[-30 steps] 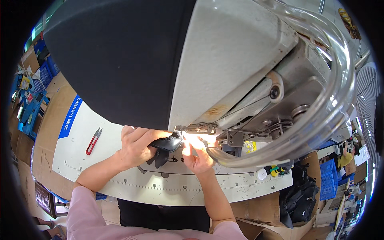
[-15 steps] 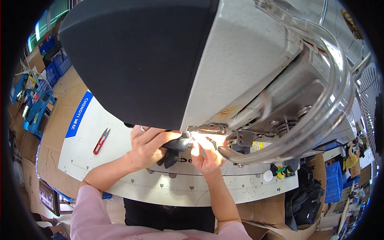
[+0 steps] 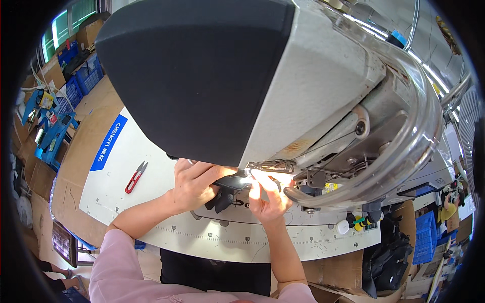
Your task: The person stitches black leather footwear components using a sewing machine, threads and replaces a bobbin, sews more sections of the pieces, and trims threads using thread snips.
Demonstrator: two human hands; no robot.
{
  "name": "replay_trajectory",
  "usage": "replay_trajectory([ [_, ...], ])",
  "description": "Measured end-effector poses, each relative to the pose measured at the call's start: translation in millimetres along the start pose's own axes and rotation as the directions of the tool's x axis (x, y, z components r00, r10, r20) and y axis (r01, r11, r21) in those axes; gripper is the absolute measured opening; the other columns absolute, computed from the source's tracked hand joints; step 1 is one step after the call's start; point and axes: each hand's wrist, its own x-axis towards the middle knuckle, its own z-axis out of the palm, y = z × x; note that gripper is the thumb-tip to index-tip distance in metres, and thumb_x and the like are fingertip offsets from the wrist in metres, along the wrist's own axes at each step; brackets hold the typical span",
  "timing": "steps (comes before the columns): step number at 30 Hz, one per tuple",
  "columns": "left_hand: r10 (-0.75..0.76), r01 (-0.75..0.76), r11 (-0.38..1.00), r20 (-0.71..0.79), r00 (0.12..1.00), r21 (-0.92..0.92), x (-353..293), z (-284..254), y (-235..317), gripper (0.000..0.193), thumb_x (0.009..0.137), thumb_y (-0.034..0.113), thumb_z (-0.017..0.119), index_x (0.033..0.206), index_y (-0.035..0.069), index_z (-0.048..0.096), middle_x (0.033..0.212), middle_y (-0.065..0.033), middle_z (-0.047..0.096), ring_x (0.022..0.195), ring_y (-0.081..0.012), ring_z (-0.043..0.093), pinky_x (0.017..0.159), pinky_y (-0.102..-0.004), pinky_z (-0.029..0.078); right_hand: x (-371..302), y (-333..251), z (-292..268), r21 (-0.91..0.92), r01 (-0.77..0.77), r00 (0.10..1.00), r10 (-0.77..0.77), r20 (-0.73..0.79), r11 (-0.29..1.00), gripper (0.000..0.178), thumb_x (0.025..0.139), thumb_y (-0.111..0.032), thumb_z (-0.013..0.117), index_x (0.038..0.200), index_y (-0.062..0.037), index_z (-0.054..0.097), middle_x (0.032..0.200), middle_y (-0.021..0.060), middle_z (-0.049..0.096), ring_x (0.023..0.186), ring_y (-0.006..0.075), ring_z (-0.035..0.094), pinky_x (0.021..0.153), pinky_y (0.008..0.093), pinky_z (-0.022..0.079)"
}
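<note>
A big grey and black sewing machine head (image 3: 283, 86) fills the upper part of the view. Under it, my left hand (image 3: 194, 184) grips a small black piece of material (image 3: 226, 194) and holds it on the white machine table (image 3: 151, 202) at the lit needle area (image 3: 262, 177). My right hand (image 3: 268, 199) is next to it on the right, fingers pinching the same black piece under the bright lamp. The needle itself is hidden by glare and by the machine.
Red thread snips (image 3: 135, 178) lie on the table left of my hands. A clear curved guard (image 3: 404, 166) runs around the machine's right side. Blue crates (image 3: 76, 76) and cardboard boxes stand at far left; a white cap (image 3: 343, 227) sits near the table's front right.
The view has shifted, so the machine and hands sit a little lower right in the picture. Both hands stay on the black piece at the needle.
</note>
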Motion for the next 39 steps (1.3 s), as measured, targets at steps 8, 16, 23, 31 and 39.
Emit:
replay_trajectory([
  [8, 0.123, -0.121, 0.992, -0.063, 0.99, 0.02, 21, -14, 13, 0.033, 0.052, 0.001, 0.069, 0.083, 0.011, 0.069, 0.088, 0.0015, 0.07, 0.076, -0.012, 0.063, 0.063, -0.0266, 0.037, 5, -4, -1, 0.008, -0.015, 1.0, 0.015, 0.005, 1.0, 0.022, 0.082, -0.024, 0.066, 0.093, -0.0057, 0.07, 0.097, 0.007, 0.068, 0.083, 0.0232, 0.066, 0.107, 0.04, 0.032],
  [16, 0.09, -0.091, 0.993, 0.014, 0.996, 0.073, 22, -20, 13, 0.034, 0.05, 0.0, 0.066, 0.083, 0.011, 0.068, 0.089, 0.0013, 0.07, 0.078, -0.0142, 0.063, 0.068, -0.0272, 0.04, 6, -5, 0, 0.0, -0.002, 1.0, 0.002, -0.024, 1.0, 0.017, 0.08, -0.019, 0.067, 0.091, -0.0062, 0.068, 0.083, 0.0062, 0.065, 0.075, 0.0251, 0.063, 0.103, 0.0427, 0.036],
  [23, 0.28, -0.281, 0.96, 0.114, 0.953, -0.005, 18, -30, 16, 0.038, 0.053, 0.002, 0.063, 0.089, 0.013, 0.068, 0.096, -0.0012, 0.068, 0.087, -0.0149, 0.064, 0.061, -0.0277, 0.037, -4, -4, -6, -0.023, -0.047, 0.996, 0.045, -0.077, 0.999, 0.033, 0.074, -0.014, 0.073, 0.099, 0.0056, 0.063, 0.083, 0.005, 0.071, 0.069, 0.0183, 0.065, 0.075, 0.0328, 0.052],
  [31, 0.345, -0.345, 0.938, 0.133, 0.929, -0.02, 17, -34, 18, 0.03, 0.059, 0.004, 0.063, 0.086, 0.014, 0.069, 0.093, -0.0006, 0.068, 0.087, -0.0142, 0.065, 0.055, -0.0262, 0.034, -6, -6, -13, 0.143, -0.099, 0.995, 0.093, 0.043, 0.985, 0.022, 0.078, -0.007, 0.067, 0.096, 0.0066, 0.064, 0.091, 0.0145, 0.067, 0.083, 0.0236, 0.065, 0.074, 0.0344, 0.052],
  [39, 0.292, -0.298, 0.954, 0.131, 0.947, 0.027, 19, -31, 14, 0.036, 0.056, 0.0, 0.064, 0.091, 0.011, 0.066, 0.1, -0.0007, 0.069, 0.088, -0.014, 0.064, 0.061, -0.0274, 0.035, 15, -25, -13, 0.101, -0.134, 0.991, 0.133, 0.024, 0.986, 0.015, 0.075, -0.01, 0.074, 0.085, -0.0007, 0.068, 0.081, 0.006, 0.069, 0.067, 0.0201, 0.065, 0.093, 0.0351, 0.046],
])
